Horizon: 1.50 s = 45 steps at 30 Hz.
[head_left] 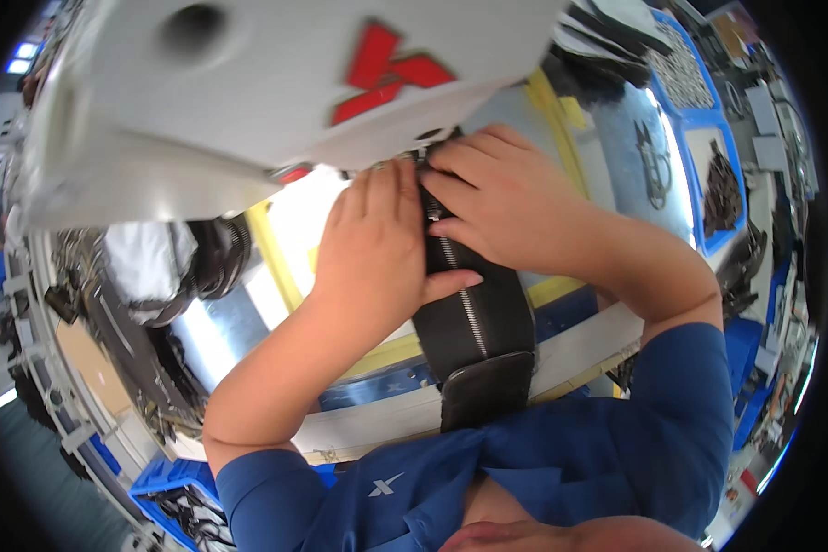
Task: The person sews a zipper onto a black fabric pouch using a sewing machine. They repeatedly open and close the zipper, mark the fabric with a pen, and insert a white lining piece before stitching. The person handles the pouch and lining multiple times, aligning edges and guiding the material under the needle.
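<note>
A long black piece with a silver metal zipper (499, 317) runs from my chest toward the grey-white sewing machine (221, 101). Its near end has a smooth black flap that hangs over the table edge. My left hand (373, 244) lies flat along the left side of the piece, fingers stretched toward the machine, thumb across the zipper. On the right, my right hand (515, 202) has its fingers bent over the piece, thumb and fingertips close together at the zipper's far part. The machine's body hides the needle area just past my fingertips.
Scissors (653, 166) lie on the table at right. Beyond them are blue trays (701, 120) of small metal parts and dark pieces. Black and white pieces (152, 262) are piled at left. Yellow strips (276, 258) mark the tabletop. A blue bin (170, 478) stands lower left.
</note>
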Tool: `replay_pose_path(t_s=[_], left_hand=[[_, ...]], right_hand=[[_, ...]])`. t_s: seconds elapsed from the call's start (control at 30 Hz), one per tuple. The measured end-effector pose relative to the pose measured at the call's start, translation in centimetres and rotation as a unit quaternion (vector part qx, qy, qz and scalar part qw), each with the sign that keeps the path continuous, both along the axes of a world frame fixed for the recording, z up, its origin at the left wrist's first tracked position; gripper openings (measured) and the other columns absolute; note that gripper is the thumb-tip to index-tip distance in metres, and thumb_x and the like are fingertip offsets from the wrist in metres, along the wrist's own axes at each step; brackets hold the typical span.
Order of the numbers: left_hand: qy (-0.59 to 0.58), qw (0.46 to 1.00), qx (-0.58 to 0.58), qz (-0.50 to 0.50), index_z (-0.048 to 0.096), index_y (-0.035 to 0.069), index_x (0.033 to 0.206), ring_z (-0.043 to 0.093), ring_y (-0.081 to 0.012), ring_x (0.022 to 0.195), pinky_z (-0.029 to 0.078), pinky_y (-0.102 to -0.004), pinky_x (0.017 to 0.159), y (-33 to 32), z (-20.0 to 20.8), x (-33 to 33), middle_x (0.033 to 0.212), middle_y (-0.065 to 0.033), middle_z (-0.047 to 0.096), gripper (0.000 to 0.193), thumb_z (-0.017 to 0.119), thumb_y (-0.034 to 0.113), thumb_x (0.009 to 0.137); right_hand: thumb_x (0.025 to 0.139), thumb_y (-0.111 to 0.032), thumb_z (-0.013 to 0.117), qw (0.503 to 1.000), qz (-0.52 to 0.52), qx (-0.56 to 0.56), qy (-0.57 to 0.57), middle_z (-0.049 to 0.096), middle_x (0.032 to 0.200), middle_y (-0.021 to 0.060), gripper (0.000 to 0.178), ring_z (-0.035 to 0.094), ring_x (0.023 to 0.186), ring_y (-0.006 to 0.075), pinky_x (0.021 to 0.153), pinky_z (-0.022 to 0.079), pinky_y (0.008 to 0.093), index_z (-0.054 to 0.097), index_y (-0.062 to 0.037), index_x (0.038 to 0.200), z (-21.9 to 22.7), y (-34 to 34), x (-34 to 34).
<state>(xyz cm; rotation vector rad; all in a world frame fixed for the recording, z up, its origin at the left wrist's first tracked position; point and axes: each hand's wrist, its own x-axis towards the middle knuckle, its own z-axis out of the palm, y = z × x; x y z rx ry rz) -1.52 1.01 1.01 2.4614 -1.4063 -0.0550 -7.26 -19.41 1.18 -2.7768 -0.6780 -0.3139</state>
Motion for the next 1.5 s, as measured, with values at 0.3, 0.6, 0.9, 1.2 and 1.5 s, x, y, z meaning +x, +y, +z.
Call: replay_pose_path(t_s=[0.3,0.6,0.9,1.2,1.5], left_hand=[[0.025,0.999,0.019,-0.008,0.042,-0.017,0.146,0.049,-0.0452,0.136,0.040,-0.0480,0.117,0.4,0.5,0.2,0.144,-0.0315,0.050,0.123,0.088,0.062,0.063],[-0.032,0.998,0.062,-0.003,0.038,-0.018,0.149,0.051,-0.0444,0.135,0.041,-0.0466,0.116,-0.5,0.5,-0.4,0.145,-0.0314,0.050,0.131,0.082,0.073,0.065],[-0.015,1.000,0.004,-0.022,0.043,-0.015,0.146,0.056,-0.0419,0.126,0.046,-0.0466,0.109,0.3,1.4,-0.2,0.136,-0.0281,0.056,0.118,0.081,0.068,0.071],[0.725,0.606,-0.309,0.105,0.045,0.001,0.150,0.064,-0.0135,0.101,0.052,-0.0286,0.088,0.3,1.5,-1.3,0.115,-0.0074,0.068,0.065,0.058,0.045,0.104],[0.404,0.859,-0.261,0.177,0.062,-0.002,0.125,0.061,-0.0110,0.107,0.048,-0.0265,0.095,2.1,0.3,-0.4,0.117,-0.0067,0.068,0.030,0.070,-0.001,0.097]], right_hand=[[0.076,-0.018,0.076,0.976,0.175,0.016,0.126,0.061,0.083,0.0056,0.013,0.062,0.088,0.0276,0.084,0.050,0.0401,0.067,-0.0084,0.078,1.4,0.4,-1.1],[0.087,-0.011,0.068,0.915,-0.346,-0.073,-0.195,0.069,0.099,0.0148,0.011,0.066,0.100,0.0352,0.088,0.054,0.0459,0.073,-0.0028,0.092,6.4,-13.6,1.3],[0.094,-0.007,0.063,0.894,-0.361,-0.062,-0.258,0.067,0.098,0.0192,0.009,0.063,0.096,0.0397,0.087,0.050,0.0500,0.069,-0.0016,0.098,6.7,-18.8,1.0],[0.084,-0.013,0.064,0.963,0.209,0.041,0.162,0.056,0.084,0.0095,0.012,0.062,0.082,0.0305,0.072,0.051,0.0406,0.057,-0.0038,0.085,11.8,-2.0,-6.4],[0.086,-0.016,0.077,0.973,-0.003,0.230,0.019,0.064,0.100,0.0101,0.026,0.063,0.093,0.0327,0.080,0.052,0.0430,0.067,-0.0046,0.107,1.6,-1.7,-1.0]])
